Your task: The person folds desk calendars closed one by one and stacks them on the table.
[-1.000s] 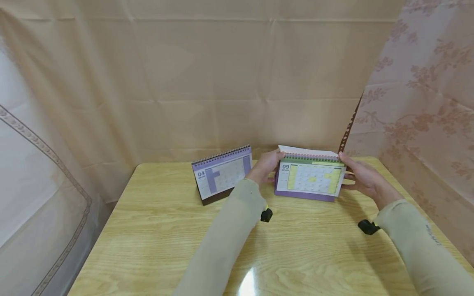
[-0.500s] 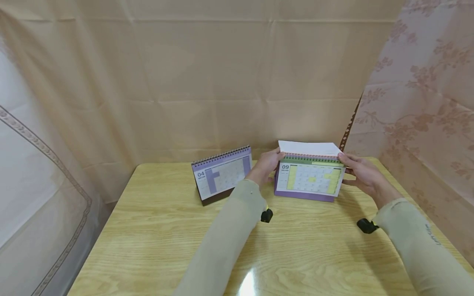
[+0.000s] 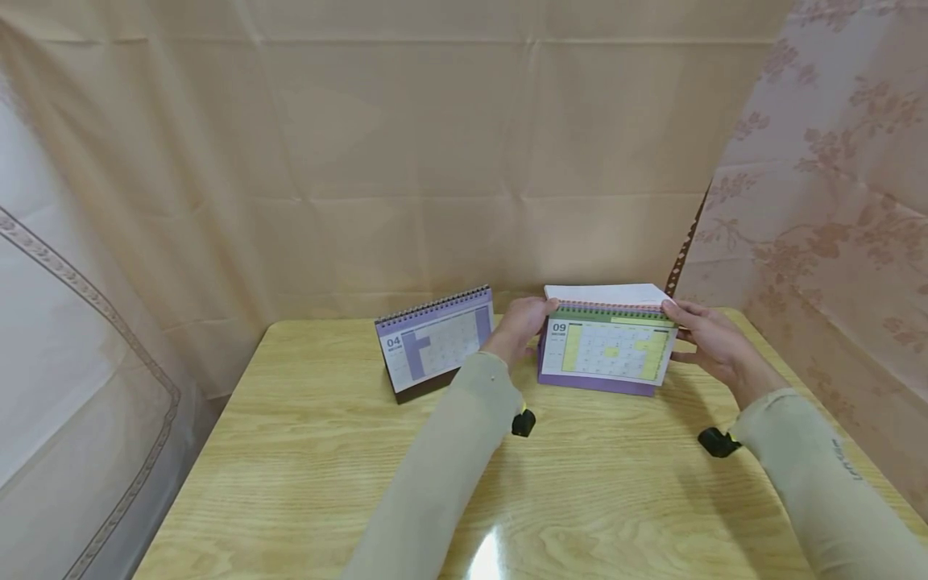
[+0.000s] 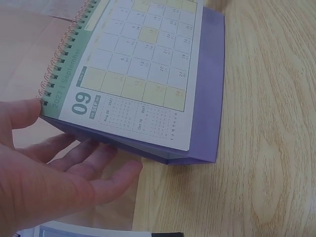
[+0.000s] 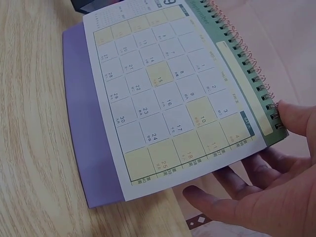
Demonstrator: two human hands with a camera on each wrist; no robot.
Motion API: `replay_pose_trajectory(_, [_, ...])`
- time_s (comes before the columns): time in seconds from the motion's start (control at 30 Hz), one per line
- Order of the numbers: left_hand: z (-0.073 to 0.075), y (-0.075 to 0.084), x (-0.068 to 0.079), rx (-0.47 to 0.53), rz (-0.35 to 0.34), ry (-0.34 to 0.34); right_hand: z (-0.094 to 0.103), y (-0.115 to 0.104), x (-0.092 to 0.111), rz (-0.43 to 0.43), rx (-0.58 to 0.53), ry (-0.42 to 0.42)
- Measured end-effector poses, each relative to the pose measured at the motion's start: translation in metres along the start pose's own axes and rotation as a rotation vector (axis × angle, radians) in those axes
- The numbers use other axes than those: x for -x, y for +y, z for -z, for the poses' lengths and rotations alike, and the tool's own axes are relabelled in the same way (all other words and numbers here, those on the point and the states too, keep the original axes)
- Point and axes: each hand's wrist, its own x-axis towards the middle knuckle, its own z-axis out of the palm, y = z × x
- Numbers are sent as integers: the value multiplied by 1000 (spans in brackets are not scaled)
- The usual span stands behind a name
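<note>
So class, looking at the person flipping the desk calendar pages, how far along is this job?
Done: the right calendar already shows its 09 September page. In hand: the left hand and the right hand hold its top corners at the spiral, with a white page standing above the binding, not yet laid flat behind. Left, probably: the other calendar reads 04 and is untouched.

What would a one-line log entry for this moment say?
left hand: holds September calendar's left end | right hand: holds right end | April calendar: stands apart, left

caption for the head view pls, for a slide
Both hands, left hand and right hand, hold the September desk calendar beside an April calendar.
</note>
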Motion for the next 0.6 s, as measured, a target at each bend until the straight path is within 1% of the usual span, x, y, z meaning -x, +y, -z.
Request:
replay_pose_trajectory(0.17, [-1,2,1,10,14,29,0,0,0,2,26,-3])
replay_pose_trajectory(0.4, [-2,2,1,1,-45,54,-1,1,-1,1,35,-5])
replay_pose_trajectory(0.6, [-3,3,1,11,-33,59,1,0,-1,-5,38,-5])
